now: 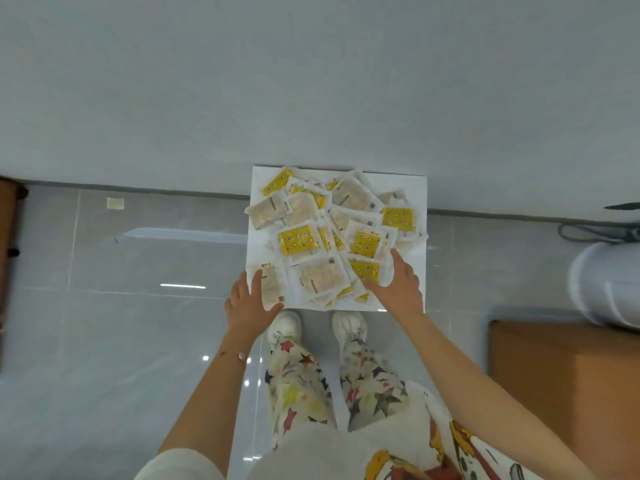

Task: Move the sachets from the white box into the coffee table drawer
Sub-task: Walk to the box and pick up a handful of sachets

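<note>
A white box (pixel 414 195) sits in front of me at the foot of the wall, just beyond my shoes. It is heaped with several sachets (pixel 298 240), some yellow with red dots, others pale beige. My left hand (pixel 247 306) holds the box's near left corner, thumb inside on a beige sachet and fingers outside the edge. My right hand (pixel 398 285) lies spread on the sachets at the near right, with the fingers straight and the thumb stretched left over a yellow sachet. No coffee table drawer is in view.
Glossy grey floor tiles meet a pale wall (pixel 311 81). A brown wooden top (pixel 568 393) is at the right, with a white cylindrical appliance (pixel 606 285) and dark cables (pixel 595 233) behind it. More brown furniture (pixel 7 237) is at the left edge.
</note>
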`<act>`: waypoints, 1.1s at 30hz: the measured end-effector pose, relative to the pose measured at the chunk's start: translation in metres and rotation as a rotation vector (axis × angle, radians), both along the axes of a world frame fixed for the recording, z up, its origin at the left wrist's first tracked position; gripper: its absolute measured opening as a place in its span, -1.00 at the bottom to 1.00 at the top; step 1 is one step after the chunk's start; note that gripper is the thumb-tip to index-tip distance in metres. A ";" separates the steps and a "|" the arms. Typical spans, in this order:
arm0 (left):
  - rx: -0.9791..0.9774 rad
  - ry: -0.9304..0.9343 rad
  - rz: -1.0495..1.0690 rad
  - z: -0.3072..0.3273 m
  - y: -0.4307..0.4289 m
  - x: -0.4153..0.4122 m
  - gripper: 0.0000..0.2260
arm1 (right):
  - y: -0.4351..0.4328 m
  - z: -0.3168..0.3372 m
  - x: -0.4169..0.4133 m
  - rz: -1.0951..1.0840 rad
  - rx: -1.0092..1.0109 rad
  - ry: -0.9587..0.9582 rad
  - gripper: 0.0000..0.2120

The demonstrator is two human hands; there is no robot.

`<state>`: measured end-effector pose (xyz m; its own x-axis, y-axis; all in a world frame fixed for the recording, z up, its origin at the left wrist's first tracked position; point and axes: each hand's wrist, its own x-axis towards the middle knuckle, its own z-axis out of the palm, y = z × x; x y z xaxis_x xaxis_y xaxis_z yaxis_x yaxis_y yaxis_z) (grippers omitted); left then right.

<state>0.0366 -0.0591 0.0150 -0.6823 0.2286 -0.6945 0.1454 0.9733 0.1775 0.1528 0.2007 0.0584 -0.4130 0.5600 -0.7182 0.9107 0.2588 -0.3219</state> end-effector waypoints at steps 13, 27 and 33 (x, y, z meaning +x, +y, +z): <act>0.369 -0.163 0.849 -0.100 -0.025 0.008 -0.54 | -0.001 -0.114 0.021 -0.472 -0.087 0.162 -0.27; 0.615 0.105 0.851 -0.058 -0.005 0.016 -0.81 | 0.023 -0.095 0.016 -0.533 0.000 0.428 -0.83; 0.713 -0.329 0.756 -0.054 0.039 0.033 -0.91 | 0.017 -0.092 0.021 -0.665 -0.035 0.514 -0.90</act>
